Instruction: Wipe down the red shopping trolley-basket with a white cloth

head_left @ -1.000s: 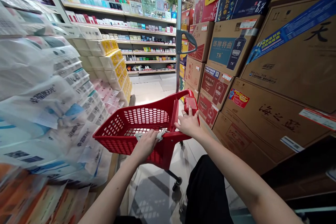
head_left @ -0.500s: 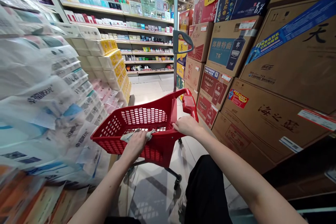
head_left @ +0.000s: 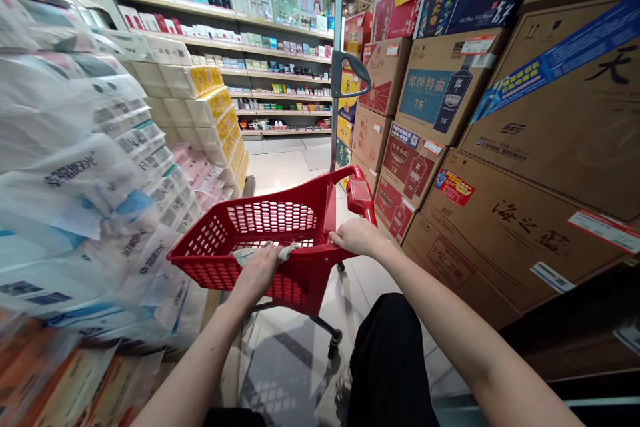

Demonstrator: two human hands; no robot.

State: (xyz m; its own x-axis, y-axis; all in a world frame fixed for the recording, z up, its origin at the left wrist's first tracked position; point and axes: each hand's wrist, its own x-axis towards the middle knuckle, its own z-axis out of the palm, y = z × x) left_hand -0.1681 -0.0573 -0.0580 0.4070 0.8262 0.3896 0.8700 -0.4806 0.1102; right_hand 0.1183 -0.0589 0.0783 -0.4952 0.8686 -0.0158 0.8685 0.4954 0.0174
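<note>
A red plastic shopping cart [head_left: 305, 280] with a perforated basket stands sideways in front of me, its handle end to the right. My left hand [head_left: 260, 267] is closed over the near basket rim, pressing a pale grey-white cloth [head_left: 289, 251] against it; part of the cloth hangs inside the rim. Around the cart's side rail, just below the red handle [head_left: 361, 195], my right hand [head_left: 354, 237] is wrapped with its fingers curled inward. The undersides of both hands are hidden.
Wrapped tissue packs [head_left: 100, 167] are piled on the left. Stacked cardboard cartons [head_left: 540, 213] line the right. A glass door edge with a grey pull handle [head_left: 350, 75] rises behind the cart. Farther back are stocked shelves [head_left: 280, 53]. A caster wheel [head_left: 335, 343] rests on the tiled floor.
The view has shifted slightly, and the cart's front end sits a little farther left. Both hands keep their grip, with the cloth still under the left one.
</note>
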